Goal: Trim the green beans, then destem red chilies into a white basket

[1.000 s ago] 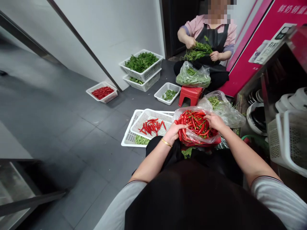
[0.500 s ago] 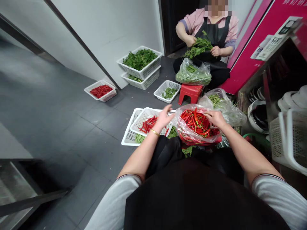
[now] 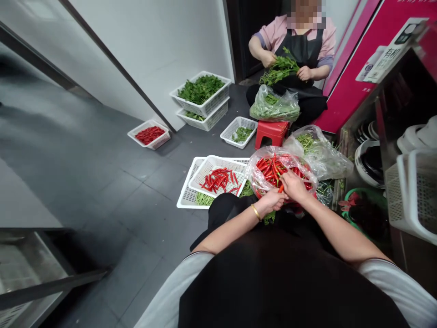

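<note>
My left hand [image 3: 273, 200], with a gold bracelet at the wrist, is closed on a red chili [image 3: 281, 187] at the near edge of the chili bag. Touching it from the right, my right hand [image 3: 293, 186] is closed at the same chili's stem end. Both hands are over the clear plastic bag [image 3: 251, 169] full of red chilies with green stems. Left of the bag, a white perforated basket [image 3: 198, 178] holds loose red chilies. It rests on a larger white basket [image 3: 184, 197], where green beans show.
A person [image 3: 302, 50] sits opposite, holding leafy greens above a bagged bunch. A red stool [image 3: 272, 133], a small white basket [image 3: 227, 132], stacked baskets of greens [image 3: 205, 109] and a chili basket [image 3: 159, 142] stand beyond. At right are a green basin [image 3: 348, 196] and shelving.
My left hand has moved from the white basket to the bag and closed on a chili. My right hand has shifted left and nearer, meeting it. More chilies show in the basket.
</note>
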`<state>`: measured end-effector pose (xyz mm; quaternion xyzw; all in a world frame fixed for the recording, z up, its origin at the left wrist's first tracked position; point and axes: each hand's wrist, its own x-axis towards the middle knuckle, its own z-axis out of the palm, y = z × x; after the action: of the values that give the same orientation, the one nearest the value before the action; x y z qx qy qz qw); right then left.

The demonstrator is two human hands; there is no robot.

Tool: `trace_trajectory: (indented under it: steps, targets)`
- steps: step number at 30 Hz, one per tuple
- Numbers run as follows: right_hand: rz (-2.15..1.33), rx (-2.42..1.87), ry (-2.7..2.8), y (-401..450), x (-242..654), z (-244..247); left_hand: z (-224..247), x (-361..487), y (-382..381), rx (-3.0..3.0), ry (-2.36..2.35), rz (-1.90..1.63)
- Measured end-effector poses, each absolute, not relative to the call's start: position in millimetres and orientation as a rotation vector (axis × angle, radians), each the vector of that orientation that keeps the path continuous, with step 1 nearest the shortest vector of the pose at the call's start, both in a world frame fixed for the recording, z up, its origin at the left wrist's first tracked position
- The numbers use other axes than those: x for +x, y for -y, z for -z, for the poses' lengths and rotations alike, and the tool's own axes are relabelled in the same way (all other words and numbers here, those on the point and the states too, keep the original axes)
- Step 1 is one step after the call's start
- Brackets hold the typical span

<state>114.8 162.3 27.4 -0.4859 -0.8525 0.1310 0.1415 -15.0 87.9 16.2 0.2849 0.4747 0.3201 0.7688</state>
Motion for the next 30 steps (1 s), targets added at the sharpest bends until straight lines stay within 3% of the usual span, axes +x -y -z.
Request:
trace_trajectory:
  steps: [3,9,11,16,21,25,27,30]
  targets:
    - [-0.207,-1.702,2.648,-186,102,-22,-16,-24,-97,0.634,-1.108,-0.828]
    - [-0.306,-1.841,2.781,-216,86,-14,-10,-67,-151,0.375,-1.278,-1.093]
    - [-0.258,-1.744,2.785,-210,89,-19,-7,-68,-164,0.358,-1.261,-1.128]
    - [-0.283,-1.023,3.02,-184,109,-34,-1,-51,-172,0.375,-0.981,-1.232]
    - [-0.35,-0.989,3.069,-175,111,-35,8,-56,-162,0.242,-0.919,-1.118]
    - [-0.509,-0.684,3.187,-169,92,-38,17,-60,-157,0.374,-1.08,-1.096]
    - [-0.565,-0.799,3.148,-169,88,-39,18,-60,-155,0.607,-1.251,-1.223]
    - [-0.472,-1.345,2.955,-177,92,-36,15,-56,-148,1.027,-1.535,-1.315]
